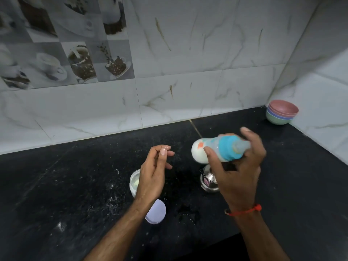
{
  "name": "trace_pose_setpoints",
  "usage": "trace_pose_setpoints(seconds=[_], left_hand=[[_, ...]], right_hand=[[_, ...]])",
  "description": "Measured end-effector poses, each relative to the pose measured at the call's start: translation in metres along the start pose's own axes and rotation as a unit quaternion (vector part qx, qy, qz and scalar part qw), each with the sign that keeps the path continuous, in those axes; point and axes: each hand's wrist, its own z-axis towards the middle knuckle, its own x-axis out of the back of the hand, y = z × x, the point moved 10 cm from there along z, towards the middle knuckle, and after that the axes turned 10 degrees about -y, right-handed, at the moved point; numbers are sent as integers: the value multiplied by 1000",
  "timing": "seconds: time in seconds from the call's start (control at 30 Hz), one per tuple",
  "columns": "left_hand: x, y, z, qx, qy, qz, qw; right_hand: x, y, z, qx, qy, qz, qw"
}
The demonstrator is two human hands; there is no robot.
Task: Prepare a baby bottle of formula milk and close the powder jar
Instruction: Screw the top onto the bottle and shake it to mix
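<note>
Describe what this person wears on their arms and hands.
Both forearms are bare, no sleeves in view. The right hand has a thin red thread bracelet with a small knot around its wrist. The left hand shows no ring, watch or glove.

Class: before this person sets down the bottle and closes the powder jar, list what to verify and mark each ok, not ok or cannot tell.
1. Baby bottle held by the right hand: ok.
2. Blue collar screwed tight: cannot tell.
3. Milk fully mixed: cannot tell.
4. Left hand free for the lid: ok.
5. Powder jar closed: not ok, open.
6. Lid within reach on the counter: ok.
</note>
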Motion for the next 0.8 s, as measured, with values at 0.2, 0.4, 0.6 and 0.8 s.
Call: trace_pose_setpoints(seconds=[0.2, 0.4, 0.6, 0.8], left_hand=[[-5, -1, -5, 3, -7, 2, 1000], [-2, -7, -6, 17, -1, -4, 1000], [3, -9, -4, 25, 10, 3, 1000], [2, 0, -5, 7, 8, 2, 1000]], right_hand=[[-31, 18, -5, -59, -111, -40, 991], [-39, 25, -2, -58, -128, -56, 988], [-9, -2, 8, 24, 3, 12, 1000], [-30, 26, -2, -72, -91, -16, 993]])
